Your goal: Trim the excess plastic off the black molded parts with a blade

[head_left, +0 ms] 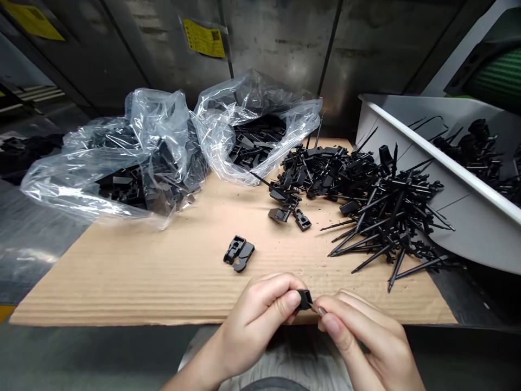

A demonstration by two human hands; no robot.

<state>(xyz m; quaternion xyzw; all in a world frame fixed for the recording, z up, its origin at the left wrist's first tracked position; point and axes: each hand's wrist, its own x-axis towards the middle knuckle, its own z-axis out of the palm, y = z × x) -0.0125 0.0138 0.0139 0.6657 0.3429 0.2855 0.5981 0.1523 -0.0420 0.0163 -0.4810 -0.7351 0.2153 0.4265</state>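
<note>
My left hand (264, 320) pinches a small black plastic part (305, 299) near the front edge of the cardboard. Just right of it, my right hand (358, 331) has thumb and fingers closed on a small thin metal piece (321, 310), whose tip points at the black part; whether they touch is unclear. Two black parts (239, 253) lie side by side on the cardboard, beyond my left hand. Farther back is a single black part (302, 220), beside a large pile of black molded pieces (334, 171) with long thin sprues (372, 236).
A cardboard sheet (171, 271) covers the work surface. Two clear plastic bags (157, 117) (211, 130) of black parts stand at the back and left. A white bin (448, 217) with more black pieces bounds the right side. Behind is a metal wall (280, 43).
</note>
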